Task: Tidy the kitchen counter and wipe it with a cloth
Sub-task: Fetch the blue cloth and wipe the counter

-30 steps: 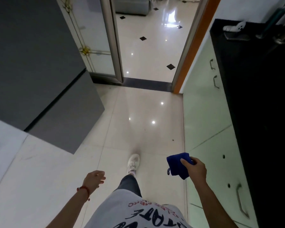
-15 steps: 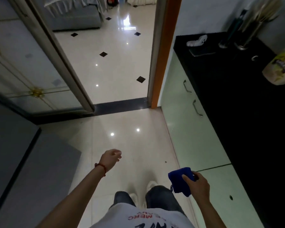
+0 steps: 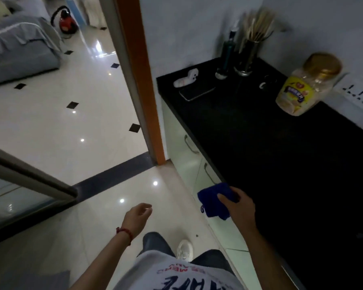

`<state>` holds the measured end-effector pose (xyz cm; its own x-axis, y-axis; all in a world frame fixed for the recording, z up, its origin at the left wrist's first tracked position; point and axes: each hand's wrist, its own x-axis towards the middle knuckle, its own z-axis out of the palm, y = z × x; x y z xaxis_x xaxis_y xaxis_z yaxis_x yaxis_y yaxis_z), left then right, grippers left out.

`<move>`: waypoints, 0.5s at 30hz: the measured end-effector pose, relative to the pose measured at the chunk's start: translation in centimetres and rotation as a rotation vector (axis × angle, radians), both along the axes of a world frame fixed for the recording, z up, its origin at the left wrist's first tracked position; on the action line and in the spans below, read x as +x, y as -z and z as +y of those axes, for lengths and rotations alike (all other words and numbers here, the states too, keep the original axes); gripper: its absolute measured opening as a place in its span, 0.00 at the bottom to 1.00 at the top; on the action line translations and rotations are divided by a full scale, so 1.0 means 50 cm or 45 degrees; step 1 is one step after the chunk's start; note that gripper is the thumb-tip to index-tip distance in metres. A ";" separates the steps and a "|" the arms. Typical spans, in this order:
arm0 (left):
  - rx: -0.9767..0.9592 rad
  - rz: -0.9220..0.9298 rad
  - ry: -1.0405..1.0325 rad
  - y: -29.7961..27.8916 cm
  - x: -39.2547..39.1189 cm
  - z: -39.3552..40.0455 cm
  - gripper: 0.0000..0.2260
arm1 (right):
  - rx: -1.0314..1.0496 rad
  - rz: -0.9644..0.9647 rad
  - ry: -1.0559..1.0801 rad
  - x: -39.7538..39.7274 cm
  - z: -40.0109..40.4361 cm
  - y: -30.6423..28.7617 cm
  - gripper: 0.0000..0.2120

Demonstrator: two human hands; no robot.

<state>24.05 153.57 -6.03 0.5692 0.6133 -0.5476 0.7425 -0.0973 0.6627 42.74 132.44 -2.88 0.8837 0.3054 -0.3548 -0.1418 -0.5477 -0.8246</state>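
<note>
The kitchen side is dim, the black counter [image 3: 281, 164] at three o'clock swallowing almost all detail into flat darkness. Light comes from the room beyond the doorway at eleven o'clock, where the glossy floor tiles [image 3: 61, 126] throw a hard white glare streak and small bright ceiling-lamp reflections dot the floor toward six. Motion blur smears the jar [image 3: 306, 84] and the stick holder [image 3: 254, 38] at one o'clock; their edges are soft. The wide lens bends the door frame [image 3: 143, 84] and tilts straight lines toward the edges. The whole view is grainy and slightly soft.
</note>
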 end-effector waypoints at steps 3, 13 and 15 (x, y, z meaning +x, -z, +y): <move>0.058 -0.076 0.160 -0.027 0.107 0.011 0.11 | 0.009 -0.020 0.173 0.066 -0.002 -0.022 0.22; 0.391 -0.484 0.838 -0.085 0.532 0.040 0.14 | 0.070 0.051 0.906 0.207 -0.042 -0.022 0.21; 0.466 -0.507 0.990 -0.080 0.605 0.042 0.15 | 0.096 0.046 1.067 0.237 -0.041 -0.028 0.20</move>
